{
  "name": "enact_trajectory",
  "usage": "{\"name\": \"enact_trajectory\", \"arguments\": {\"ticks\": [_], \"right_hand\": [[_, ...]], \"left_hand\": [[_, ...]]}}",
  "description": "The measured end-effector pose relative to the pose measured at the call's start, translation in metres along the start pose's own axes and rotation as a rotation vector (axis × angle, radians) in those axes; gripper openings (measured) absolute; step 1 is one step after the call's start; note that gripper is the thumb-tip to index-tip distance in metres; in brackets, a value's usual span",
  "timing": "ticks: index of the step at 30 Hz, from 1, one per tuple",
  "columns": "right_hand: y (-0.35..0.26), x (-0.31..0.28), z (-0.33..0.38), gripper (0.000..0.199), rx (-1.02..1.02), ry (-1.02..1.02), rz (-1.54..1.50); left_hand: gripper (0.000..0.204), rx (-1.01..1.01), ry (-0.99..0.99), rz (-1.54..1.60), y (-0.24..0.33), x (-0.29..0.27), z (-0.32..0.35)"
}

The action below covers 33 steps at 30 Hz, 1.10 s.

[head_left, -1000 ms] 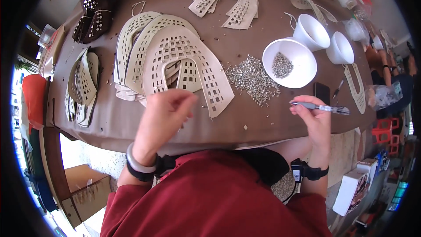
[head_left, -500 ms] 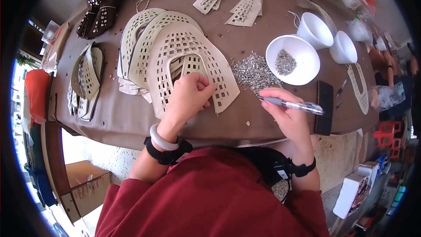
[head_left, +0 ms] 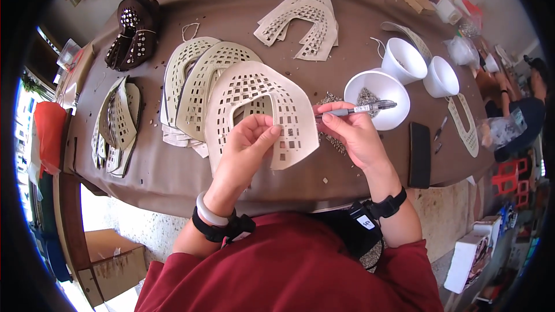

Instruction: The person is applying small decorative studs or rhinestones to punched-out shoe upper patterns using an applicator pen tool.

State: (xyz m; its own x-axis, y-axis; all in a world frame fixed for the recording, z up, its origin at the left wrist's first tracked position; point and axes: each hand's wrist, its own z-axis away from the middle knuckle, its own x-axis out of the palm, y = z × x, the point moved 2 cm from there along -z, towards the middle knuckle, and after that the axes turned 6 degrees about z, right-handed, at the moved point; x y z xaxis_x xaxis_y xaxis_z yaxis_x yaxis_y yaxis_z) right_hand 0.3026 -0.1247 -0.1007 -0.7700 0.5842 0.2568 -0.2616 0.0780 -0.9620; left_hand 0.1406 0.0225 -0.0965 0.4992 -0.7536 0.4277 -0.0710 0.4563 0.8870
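My left hand [head_left: 245,147] pinches the inner edge of a beige shoe upper [head_left: 298,124], a U-shaped piece with rows of small square holes. The piece is raised a little off the table, over a stack of similar uppers [head_left: 199,89]. In my right hand [head_left: 352,136] is a grey and clear pen [head_left: 370,107], its tip end toward the upper's right edge; whether it touches is unclear. Under and behind that hand lies a pile of small silvery metal pieces [head_left: 332,138], partly hidden. A white bowl [head_left: 399,118] beyond the hand holds more of these pieces.
Two white cups [head_left: 404,60] [head_left: 442,78] stand behind the bowl. A black phone-like slab [head_left: 420,156] lies at the right. More uppers [head_left: 306,20] are at the back, others [head_left: 118,127] at the left, beside a dark studded bundle [head_left: 133,34]. Another person [head_left: 514,115] sits far right.
My left hand has lifted the top upper and tilted it away from the stack. My right hand has moved up and left with the pen, close to the upper's edge. The view has shifted slightly.
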Motion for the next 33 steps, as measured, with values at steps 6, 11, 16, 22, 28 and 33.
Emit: {"name": "enact_trajectory", "arguments": {"ticks": [6, 11, 16, 22, 28, 33], "right_hand": [[-0.025, 0.035, 0.007, 0.016, -0.052, -0.272, -0.224], [-0.019, 0.060, 0.011, 0.018, -0.165, -0.401, 0.166], [-0.007, 0.066, 0.009, 0.016, -0.219, -0.419, 0.361], [0.000, 0.063, 0.027, 0.014, -0.273, -0.505, 0.396], [0.006, 0.033, 0.069, 0.013, -0.266, -0.482, 0.428], [0.000, -0.005, 0.093, 0.014, -0.079, -0.255, 0.509]], "left_hand": [[0.014, -0.014, -0.050, -0.280, -0.009, -0.002, 0.011], [0.021, 0.454, 0.186, -0.735, 0.018, -0.008, 0.023], [0.048, -0.095, 0.071, 0.010, 0.037, -0.024, 0.008], [0.026, -0.343, -0.163, -0.074, 0.031, -0.051, -0.021], [0.028, -0.071, -0.148, 0.071, 0.062, -0.039, -0.014], [0.053, 0.301, -0.240, 0.275, 0.110, -0.017, 0.008]]}}
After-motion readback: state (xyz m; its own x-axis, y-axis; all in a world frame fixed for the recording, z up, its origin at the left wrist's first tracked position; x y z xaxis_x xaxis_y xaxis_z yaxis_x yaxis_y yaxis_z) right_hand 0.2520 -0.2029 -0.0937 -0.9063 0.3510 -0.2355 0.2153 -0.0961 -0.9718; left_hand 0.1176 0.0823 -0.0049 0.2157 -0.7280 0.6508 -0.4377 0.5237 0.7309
